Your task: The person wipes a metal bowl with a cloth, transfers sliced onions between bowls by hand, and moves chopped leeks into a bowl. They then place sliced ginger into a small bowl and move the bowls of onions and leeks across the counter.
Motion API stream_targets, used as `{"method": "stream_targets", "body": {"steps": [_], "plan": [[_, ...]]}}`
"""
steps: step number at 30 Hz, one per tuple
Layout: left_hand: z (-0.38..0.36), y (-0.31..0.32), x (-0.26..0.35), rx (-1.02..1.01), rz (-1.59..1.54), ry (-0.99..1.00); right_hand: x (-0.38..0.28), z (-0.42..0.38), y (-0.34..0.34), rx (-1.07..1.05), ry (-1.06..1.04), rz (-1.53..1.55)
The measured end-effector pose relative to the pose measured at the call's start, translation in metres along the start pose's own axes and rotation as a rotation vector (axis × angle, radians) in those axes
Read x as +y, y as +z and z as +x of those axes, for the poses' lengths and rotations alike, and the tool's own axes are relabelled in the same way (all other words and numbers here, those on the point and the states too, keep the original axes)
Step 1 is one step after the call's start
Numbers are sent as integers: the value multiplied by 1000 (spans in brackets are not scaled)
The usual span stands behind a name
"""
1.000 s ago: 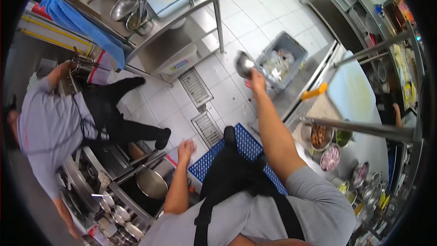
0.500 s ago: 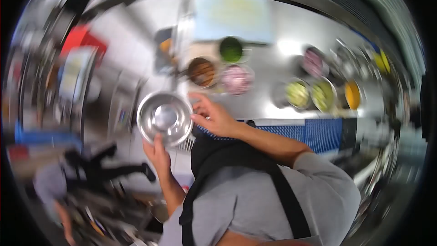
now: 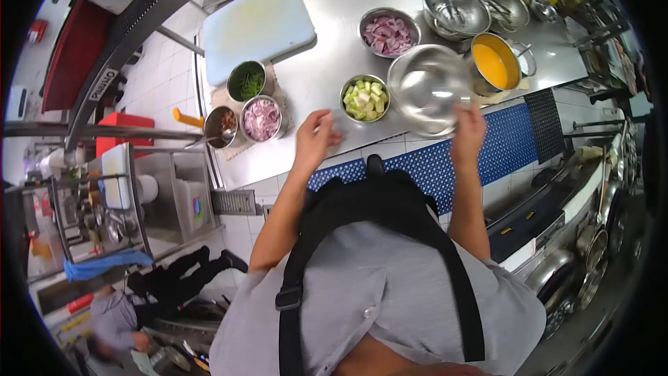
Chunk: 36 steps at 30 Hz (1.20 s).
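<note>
A shiny steel bowl (image 3: pixel 428 87), smeared by motion, hangs over the counter's front edge. My right hand (image 3: pixel 468 129) is closed on its lower right rim. My left hand (image 3: pixel 317 139) holds nothing; its fingers are loosely bent and apart, slightly blurred, near the counter edge. Just right of that hand stands a small bowl of pale green chunks (image 3: pixel 365 101). To its left is a container of chopped red onion (image 3: pixel 262 118). Behind the steel bowl sits a bowl of larger red onion pieces (image 3: pixel 390 33). A pot of orange liquid (image 3: pixel 495 63) stands close on the right.
The steel counter (image 3: pixel 327 21) carries a white cutting board (image 3: pixel 257 24), a container of chopped greens (image 3: pixel 248 82), a brown-filled container (image 3: pixel 221 127) and strainers (image 3: pixel 456 10). A yellow handle (image 3: pixel 188 118) juts past the left edge. Another person (image 3: pixel 132 313) works at lower left.
The steel bowl has moved from the left side to the right part of the counter. My left hand has let go of it; my right hand now grips it. The view has turned.
</note>
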<state>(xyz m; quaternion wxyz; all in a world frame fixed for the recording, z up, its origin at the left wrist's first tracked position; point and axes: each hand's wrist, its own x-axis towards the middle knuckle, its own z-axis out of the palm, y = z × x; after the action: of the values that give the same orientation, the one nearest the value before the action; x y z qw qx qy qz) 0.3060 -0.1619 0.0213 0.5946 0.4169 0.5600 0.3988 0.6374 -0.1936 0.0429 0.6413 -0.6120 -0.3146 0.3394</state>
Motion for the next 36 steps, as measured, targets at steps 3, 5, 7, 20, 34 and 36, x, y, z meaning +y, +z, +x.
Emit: {"method": "stream_targets", "body": {"steps": [3,5,7,20,34,36], "plan": [[34,36,-5,55,141,-30,-4,16,-65,112,-114,5],[51,42,-13,64,292,-52,2,17,-90,78,-89,33],[60,44,-14,98,298,2,15,12,-106,-16,-35,6],[72,-175,113,664,420,308,38,-41,90,-614,44,-275],[148,-331,29,1058,789,-199,93,-54,118,-733,447,-131],[144,-332,35,1006,886,-208,96,-56,97,-738,464,-152]]}}
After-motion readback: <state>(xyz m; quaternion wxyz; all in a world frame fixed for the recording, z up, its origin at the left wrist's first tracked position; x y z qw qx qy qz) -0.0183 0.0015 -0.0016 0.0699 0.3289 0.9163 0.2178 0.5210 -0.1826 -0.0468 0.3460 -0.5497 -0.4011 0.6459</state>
